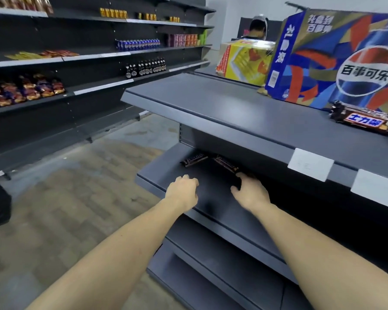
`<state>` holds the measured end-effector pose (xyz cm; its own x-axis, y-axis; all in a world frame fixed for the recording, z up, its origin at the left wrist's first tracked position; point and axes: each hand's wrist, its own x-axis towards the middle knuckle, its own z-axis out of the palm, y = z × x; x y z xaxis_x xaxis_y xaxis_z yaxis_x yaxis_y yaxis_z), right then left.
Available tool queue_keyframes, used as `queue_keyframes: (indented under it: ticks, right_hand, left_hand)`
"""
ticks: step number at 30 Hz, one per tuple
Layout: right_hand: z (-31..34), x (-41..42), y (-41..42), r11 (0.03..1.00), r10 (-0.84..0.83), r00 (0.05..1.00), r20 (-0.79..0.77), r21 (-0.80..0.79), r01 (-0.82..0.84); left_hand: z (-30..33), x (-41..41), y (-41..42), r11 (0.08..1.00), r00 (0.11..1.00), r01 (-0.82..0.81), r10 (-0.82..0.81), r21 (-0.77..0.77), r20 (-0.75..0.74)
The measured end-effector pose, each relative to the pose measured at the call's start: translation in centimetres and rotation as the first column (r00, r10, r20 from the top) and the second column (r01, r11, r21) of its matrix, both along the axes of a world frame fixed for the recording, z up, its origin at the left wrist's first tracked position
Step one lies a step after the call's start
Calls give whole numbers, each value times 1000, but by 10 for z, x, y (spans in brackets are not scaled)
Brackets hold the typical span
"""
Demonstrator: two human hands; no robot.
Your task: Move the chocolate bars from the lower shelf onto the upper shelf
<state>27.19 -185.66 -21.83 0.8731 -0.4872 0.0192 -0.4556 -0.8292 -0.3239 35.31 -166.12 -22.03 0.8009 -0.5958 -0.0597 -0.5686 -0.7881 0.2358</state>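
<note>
Two dark-wrapped chocolate bars lie at the back of the lower shelf (166, 175): one on the left (194, 159) and one to its right (225, 164), partly shadowed by the upper shelf (222, 108). On the right of the upper shelf rests a Snickers bar (365, 123). My left hand (184, 191) hovers over the lower shelf's front, fingers loosely curled and holding nothing. My right hand (249, 191) reaches under the upper shelf with thumb and fingers spread, just short of the right bar's near end. Its fingertips are in shadow.
A large Pepsi carton (336, 61) and a yellow box (244, 61) stand at the back of the upper shelf. White price-tag holders (310, 164) stick out from its front edge. Stocked shelves (76, 63) line the aisle on the left. A person (258, 27) stands behind the unit.
</note>
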Motion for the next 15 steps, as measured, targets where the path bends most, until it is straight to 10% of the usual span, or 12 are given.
queue_keyframes:
  ticks: [15]
  right_hand:
    - [-83, 110, -19, 993, -115, 987, -113, 4, 116]
  left_hand:
    - [-86, 123, -28, 998, 1000, -16, 17, -61, 20]
